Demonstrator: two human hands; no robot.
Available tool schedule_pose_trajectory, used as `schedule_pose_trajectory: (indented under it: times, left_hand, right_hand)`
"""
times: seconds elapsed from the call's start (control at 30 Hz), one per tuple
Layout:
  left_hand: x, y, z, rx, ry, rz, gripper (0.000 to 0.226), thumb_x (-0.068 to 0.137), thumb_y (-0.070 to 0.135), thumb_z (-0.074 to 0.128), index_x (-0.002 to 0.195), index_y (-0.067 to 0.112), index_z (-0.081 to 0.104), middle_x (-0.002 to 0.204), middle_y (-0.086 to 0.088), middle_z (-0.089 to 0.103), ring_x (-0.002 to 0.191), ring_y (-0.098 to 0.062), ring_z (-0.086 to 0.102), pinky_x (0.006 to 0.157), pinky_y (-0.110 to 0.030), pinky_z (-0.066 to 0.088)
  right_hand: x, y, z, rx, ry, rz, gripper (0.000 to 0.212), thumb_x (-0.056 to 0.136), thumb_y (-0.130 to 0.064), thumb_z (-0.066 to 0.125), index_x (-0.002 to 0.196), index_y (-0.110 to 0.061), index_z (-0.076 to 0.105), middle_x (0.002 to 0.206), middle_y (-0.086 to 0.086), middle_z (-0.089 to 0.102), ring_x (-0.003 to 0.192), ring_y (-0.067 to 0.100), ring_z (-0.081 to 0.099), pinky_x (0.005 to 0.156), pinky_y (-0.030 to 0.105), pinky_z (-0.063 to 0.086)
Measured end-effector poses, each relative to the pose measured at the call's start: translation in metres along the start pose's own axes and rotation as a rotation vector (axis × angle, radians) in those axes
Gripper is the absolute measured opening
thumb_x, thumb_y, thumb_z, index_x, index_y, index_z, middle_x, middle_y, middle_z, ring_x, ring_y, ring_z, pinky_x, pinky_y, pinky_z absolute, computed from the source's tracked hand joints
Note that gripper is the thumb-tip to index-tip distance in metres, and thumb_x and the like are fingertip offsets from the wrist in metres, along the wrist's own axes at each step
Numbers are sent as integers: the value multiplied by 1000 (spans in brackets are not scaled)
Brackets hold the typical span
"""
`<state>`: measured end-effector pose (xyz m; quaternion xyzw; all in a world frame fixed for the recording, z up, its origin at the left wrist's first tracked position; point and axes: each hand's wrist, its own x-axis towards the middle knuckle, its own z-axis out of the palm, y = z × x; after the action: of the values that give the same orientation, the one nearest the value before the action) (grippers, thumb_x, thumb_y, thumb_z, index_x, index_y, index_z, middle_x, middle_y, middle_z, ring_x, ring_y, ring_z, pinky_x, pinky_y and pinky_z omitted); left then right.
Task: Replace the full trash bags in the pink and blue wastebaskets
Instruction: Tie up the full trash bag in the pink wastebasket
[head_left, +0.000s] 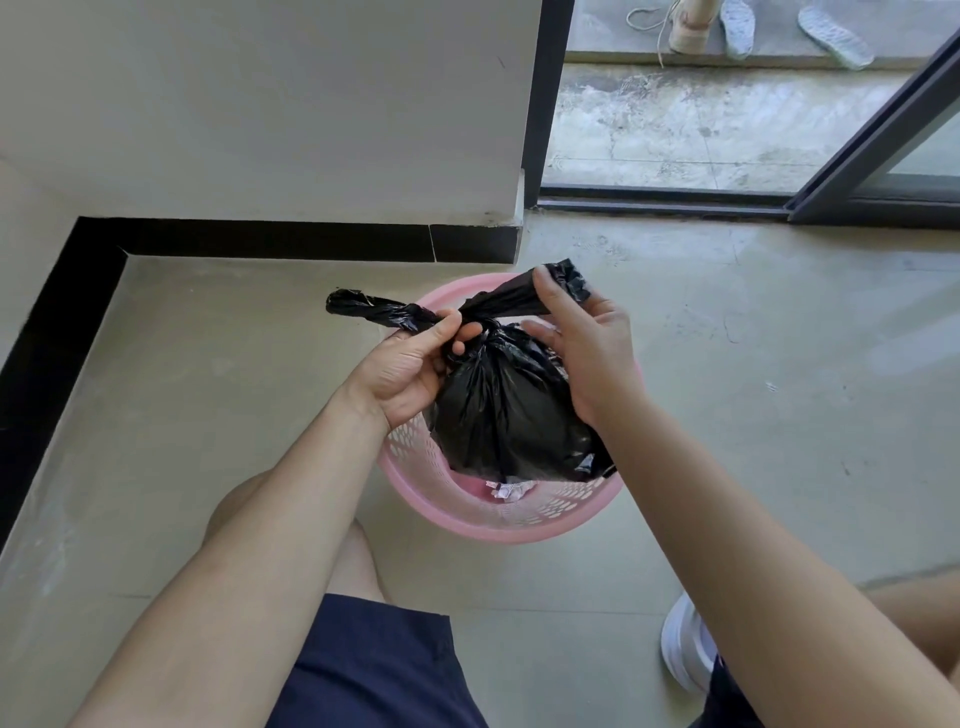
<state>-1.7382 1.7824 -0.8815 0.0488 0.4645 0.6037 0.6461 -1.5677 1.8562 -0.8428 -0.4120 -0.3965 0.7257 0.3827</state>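
A full black trash bag (506, 410) hangs above the pink perforated wastebasket (467, 506), which stands on the floor below both hands. My left hand (410, 366) pinches one twisted tail of the bag's top, which sticks out to the left. My right hand (584, 348) holds the other tail, pulled up and right. The two tails cross at a knot between the hands. A scrap of pale litter (511, 489) lies inside the basket. No blue wastebasket is in view.
A white wall corner with a black baseboard (280, 240) stands just behind the basket. An open sliding door and its track (660, 200) lie at the back right, shoes beyond it. My knees and a white shoe (685, 652) are near the bottom.
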Motion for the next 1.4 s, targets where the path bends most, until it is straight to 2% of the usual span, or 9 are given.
schedule_pose_trajectory:
  times: [0.2, 0.43, 0.8, 0.93, 1.03, 1.1, 1.2, 1.3, 1.4]
  left_hand:
    - [2, 3, 0, -50, 65, 2, 8, 79, 15, 74, 84, 20, 72, 90, -9, 76, 69, -8, 63, 66, -19, 55]
    - [5, 0, 5, -55, 78, 21, 10, 79, 14, 72, 89, 14, 68, 75, 2, 70, 66, -5, 60, 60, -15, 44]
    - [-1, 8, 6, -6, 61, 95, 21, 74, -1, 72, 68, 19, 69, 77, 0, 69, 73, -11, 63, 66, -20, 42]
    - [-6, 12, 3, 158, 37, 151, 25, 83, -9, 63, 74, 15, 61, 73, -3, 65, 70, -15, 60, 63, -23, 38]
    - [-10, 15, 4, 267, -17, 175, 25, 85, -9, 61, 75, 13, 59, 73, -3, 61, 65, -14, 58, 63, -24, 35]
    - [-13, 15, 6, 323, -67, 192, 23, 84, -9, 63, 76, 12, 60, 74, -4, 62, 66, -14, 58, 62, -24, 37]
    - [-15, 14, 8, 319, -119, 222, 22, 83, -11, 64, 81, 10, 69, 81, -6, 70, 74, -18, 68, 67, -26, 52]
    - [-16, 11, 8, 341, -79, 274, 23, 82, -15, 64, 93, 4, 65, 84, -7, 71, 80, -20, 70, 72, -29, 56]
    - [-18, 2, 9, 448, -40, 424, 40, 75, -15, 65, 79, 24, 73, 78, 6, 73, 76, -10, 69, 72, -24, 55]
  right_hand:
    - [1, -7, -2, -59, 28, -72, 20, 83, -2, 75, 91, -19, 70, 70, -2, 66, 55, 11, 59, 46, 17, 44]
    - [5, -9, -10, -124, -274, 321, 26, 74, 0, 67, 59, -21, 64, 61, 3, 61, 55, 18, 67, 48, 20, 52]
    - [2, -6, -19, -1059, -335, 256, 17, 69, -32, 76, 62, -19, 67, 53, -5, 66, 47, 4, 62, 45, 16, 45]
    - [0, -31, -18, -1324, -461, 129, 35, 71, -73, 70, 73, -39, 78, 62, -21, 68, 61, -4, 62, 54, 15, 45]
    - [3, -43, -10, -1201, -219, -282, 36, 83, -65, 63, 91, -34, 78, 62, -20, 60, 61, -3, 56, 59, 16, 42]
    - [9, -45, -2, -1222, -200, -458, 35, 90, -48, 63, 119, -30, 70, 93, -14, 64, 88, 3, 59, 83, 28, 48]
    - [18, -36, 1, -1357, -432, -335, 56, 94, -31, 63, 147, -21, 47, 137, -1, 58, 128, 16, 50, 112, 40, 36]
    - [21, -19, -7, -1238, -481, -150, 63, 94, -27, 67, 151, -19, 42, 128, -1, 63, 122, 14, 56, 112, 34, 39]
    - [20, -3, -16, -1185, -415, -180, 48, 93, -23, 69, 140, -20, 56, 122, -3, 66, 115, 12, 59, 108, 37, 43]
